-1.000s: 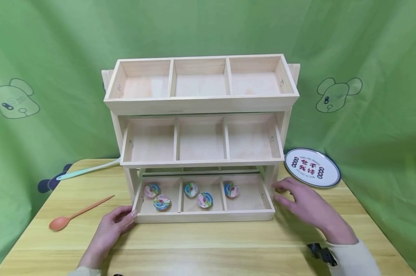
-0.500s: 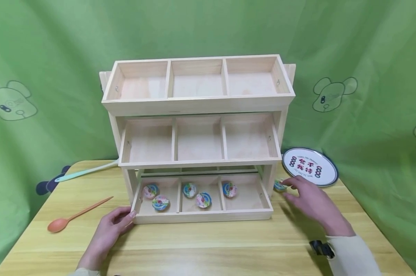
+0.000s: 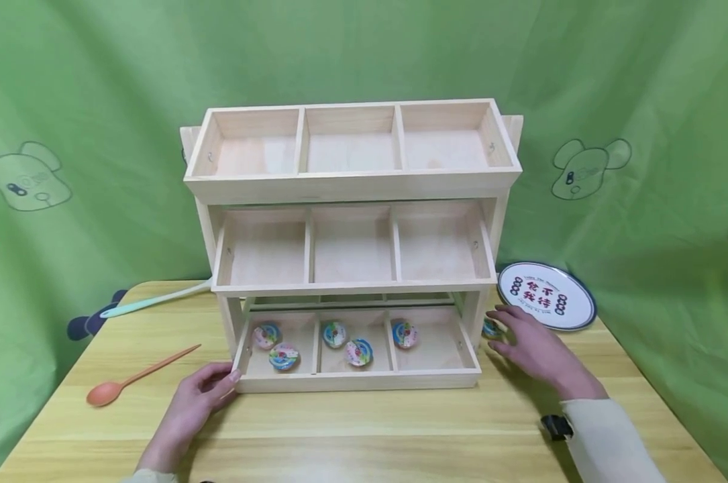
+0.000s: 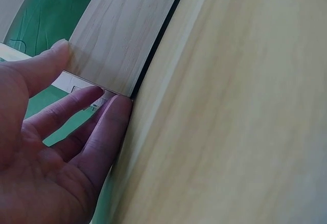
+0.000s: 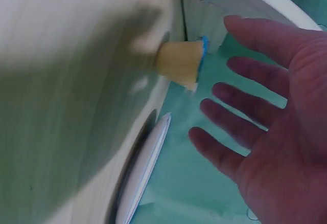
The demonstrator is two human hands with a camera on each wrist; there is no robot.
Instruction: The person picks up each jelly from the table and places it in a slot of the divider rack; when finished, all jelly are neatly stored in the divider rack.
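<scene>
A three-tier wooden rack [image 3: 351, 190] with divided trays stands on the table. Several small jelly-type cups with colourful printed lids, such as one lidded cup [image 3: 404, 334], lie in its bottom tray [image 3: 357, 382]. My left hand [image 3: 197, 402] holds that tray's front left corner; in the left wrist view its thumb [image 4: 53, 60] touches the board's top edge and its fingers the end. Right of the rack, another lidded cup [image 5: 180, 60] with a tan body stands on the table. Beside it my right hand [image 3: 539, 352] is spread with nothing in it, apart from the cup in the right wrist view.
A white oval plate [image 3: 545, 295] with red characters lies behind my right hand. An orange spoon [image 3: 105, 393] lies at the left, and a pale green handle [image 3: 152, 299] reaches behind the rack. Green cloth [image 3: 351, 47] hangs around the back and sides.
My right hand has let go of the lidded cup on the table right of the rack, and its fingers have opened slightly away from it. The left hand keeps its place at the tray corner.
</scene>
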